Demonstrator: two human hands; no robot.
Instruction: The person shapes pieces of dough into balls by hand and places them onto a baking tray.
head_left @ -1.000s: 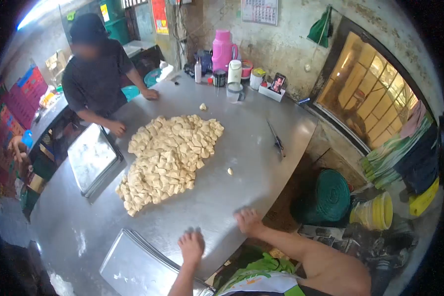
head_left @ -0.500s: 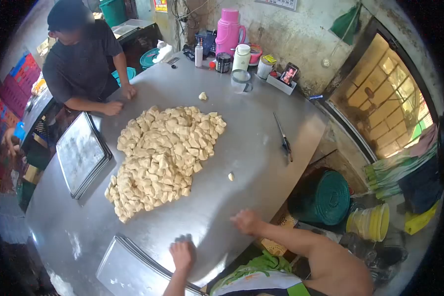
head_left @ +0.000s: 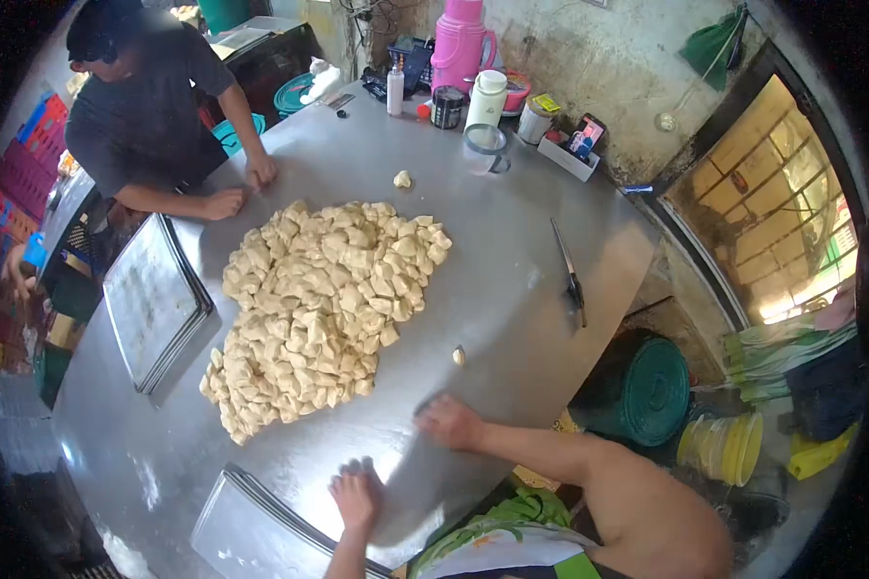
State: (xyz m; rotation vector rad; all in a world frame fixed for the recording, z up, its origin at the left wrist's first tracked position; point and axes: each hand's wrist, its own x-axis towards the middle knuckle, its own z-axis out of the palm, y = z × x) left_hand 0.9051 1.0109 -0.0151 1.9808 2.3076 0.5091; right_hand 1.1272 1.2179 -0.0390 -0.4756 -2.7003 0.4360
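A large heap of cut dough pieces (head_left: 323,309) covers the middle of the steel table (head_left: 512,261). My left hand (head_left: 355,494) rests on the metal near the front, its fingers curled down between the heap and the front trays. To its right, my right hand (head_left: 449,423) presses on the tabletop with the fingers bent under. Anything beneath either palm is hidden. One loose dough piece (head_left: 459,356) lies just beyond my right hand, and another dough lump (head_left: 402,179) sits past the heap.
Stacked metal trays (head_left: 154,299) lie left of the heap; more trays (head_left: 261,531) are at the front edge. A knife (head_left: 570,275) rests on the right. Along the wall stand a pink thermos (head_left: 459,53), a clear mug (head_left: 485,150) and a phone (head_left: 585,138). Across the table, a person (head_left: 145,106) leans in.
My right hand has slid left, closer to my left hand. The left hand stays almost in place. The view has shifted slightly.
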